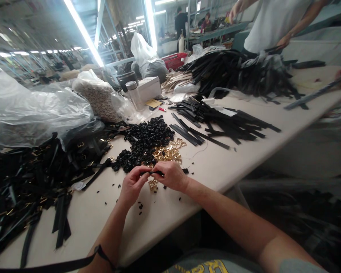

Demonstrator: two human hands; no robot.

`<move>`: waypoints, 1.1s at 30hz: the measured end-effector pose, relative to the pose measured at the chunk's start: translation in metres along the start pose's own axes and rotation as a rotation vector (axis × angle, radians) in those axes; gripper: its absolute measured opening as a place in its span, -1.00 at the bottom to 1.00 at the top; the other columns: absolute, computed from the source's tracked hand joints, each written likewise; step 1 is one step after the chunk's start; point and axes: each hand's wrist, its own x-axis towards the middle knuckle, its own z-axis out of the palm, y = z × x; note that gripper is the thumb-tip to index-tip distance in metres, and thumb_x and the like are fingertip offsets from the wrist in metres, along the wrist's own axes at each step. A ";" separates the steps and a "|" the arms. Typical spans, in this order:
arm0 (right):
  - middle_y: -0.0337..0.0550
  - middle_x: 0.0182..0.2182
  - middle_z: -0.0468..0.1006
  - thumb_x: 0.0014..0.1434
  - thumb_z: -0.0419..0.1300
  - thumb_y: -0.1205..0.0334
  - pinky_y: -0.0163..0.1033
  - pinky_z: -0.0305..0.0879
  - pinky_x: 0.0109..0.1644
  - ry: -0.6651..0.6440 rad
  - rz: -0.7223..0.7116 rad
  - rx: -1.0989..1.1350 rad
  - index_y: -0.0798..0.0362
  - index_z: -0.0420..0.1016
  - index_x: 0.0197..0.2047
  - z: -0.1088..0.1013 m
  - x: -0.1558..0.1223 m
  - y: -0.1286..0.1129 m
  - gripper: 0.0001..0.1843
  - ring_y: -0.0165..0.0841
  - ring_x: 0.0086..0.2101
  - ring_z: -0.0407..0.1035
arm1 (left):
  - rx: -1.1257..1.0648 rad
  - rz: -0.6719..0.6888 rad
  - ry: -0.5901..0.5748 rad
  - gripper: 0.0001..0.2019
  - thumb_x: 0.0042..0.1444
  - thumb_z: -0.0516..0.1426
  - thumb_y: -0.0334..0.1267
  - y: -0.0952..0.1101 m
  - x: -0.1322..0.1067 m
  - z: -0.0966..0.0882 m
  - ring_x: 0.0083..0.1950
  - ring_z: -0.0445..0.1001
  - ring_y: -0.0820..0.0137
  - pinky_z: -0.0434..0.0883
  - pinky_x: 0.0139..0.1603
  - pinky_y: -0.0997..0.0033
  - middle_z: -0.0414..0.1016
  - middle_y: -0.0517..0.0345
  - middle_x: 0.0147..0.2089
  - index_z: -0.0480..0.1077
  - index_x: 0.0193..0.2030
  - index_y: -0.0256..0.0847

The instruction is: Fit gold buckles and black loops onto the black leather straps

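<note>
Over the front part of the table, my left hand (134,185) and my right hand (172,176) meet, fingers pinched on a short black strap (158,172). What looks like its end sticks out to the right past my right hand. My fingers cover most of it, so any fitting on it is hidden. Gold buckles (170,153) lie in a small heap just behind my hands, and a few more (152,185) sit below them. Against that heap rests a large pile of small black loops (150,138).
Finished-looking black straps with gold buckles (31,178) pile up at left beside plastic bags (36,110). Loose black strips (224,121) lie at right. A clear bottle (135,94) and white box (149,89) stand behind. Another person (275,26) works at the far right.
</note>
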 end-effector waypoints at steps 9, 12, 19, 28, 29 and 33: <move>-0.24 -0.45 0.58 0.13 0.27 0.24 -0.35 0.16 -0.36 -0.032 -0.012 -0.036 0.06 0.49 -0.38 0.001 -0.004 0.003 -0.91 -0.43 -0.44 0.42 | 0.571 0.513 0.076 -0.92 0.21 0.13 -0.34 0.005 0.001 0.002 -0.10 0.48 0.32 0.42 -0.04 0.27 0.50 0.05 -0.16 0.46 -0.24 -0.17; -0.24 -0.45 0.58 0.12 0.26 0.29 -0.36 0.17 -0.35 0.043 0.035 -0.033 0.06 0.48 -0.39 -0.005 -0.001 0.007 -0.94 -0.43 -0.43 0.42 | 0.542 0.595 0.167 -0.96 0.17 0.15 -0.35 0.011 -0.007 -0.001 -0.11 0.47 0.30 0.41 -0.05 0.24 0.50 0.05 -0.18 0.45 -0.27 -0.18; -0.25 -0.46 0.57 0.13 0.22 0.32 -0.36 0.22 -0.32 0.153 0.040 0.001 0.06 0.48 -0.38 -0.015 0.001 0.009 -0.94 -0.44 -0.44 0.42 | 0.143 0.101 0.024 -0.61 0.21 0.06 0.03 0.009 -0.009 -0.007 -0.38 0.47 0.33 0.44 -0.30 0.33 0.49 0.08 -0.44 0.45 -0.45 -0.22; -0.18 -0.33 0.60 0.25 0.17 0.15 -0.34 0.27 -0.24 0.051 -0.023 0.014 0.04 0.50 -0.20 -0.007 -0.005 0.003 -0.84 -0.40 -0.35 0.46 | -0.305 -0.303 0.167 -0.66 -0.10 0.31 0.01 0.005 0.002 0.005 -0.51 0.45 0.45 0.40 -0.41 0.46 0.54 0.10 -0.47 0.48 -0.42 -0.27; -0.17 -0.32 0.59 0.27 0.16 0.13 -0.34 0.27 -0.24 0.046 -0.028 0.016 0.05 0.50 -0.18 -0.007 -0.005 0.003 -0.81 -0.40 -0.35 0.46 | -0.315 -0.311 0.163 -0.67 -0.09 0.31 0.00 0.005 0.002 0.007 -0.51 0.45 0.46 0.40 -0.42 0.46 0.54 0.10 -0.46 0.49 -0.41 -0.27; -0.15 -0.30 0.58 0.30 0.14 0.09 -0.34 0.26 -0.25 0.039 -0.063 0.004 0.04 0.51 -0.13 -0.008 -0.005 0.002 -0.77 -0.38 -0.32 0.46 | -0.317 -0.311 0.125 -0.66 -0.08 0.30 0.01 0.002 0.001 0.011 -0.50 0.46 0.45 0.42 -0.40 0.45 0.55 0.10 -0.47 0.50 -0.40 -0.28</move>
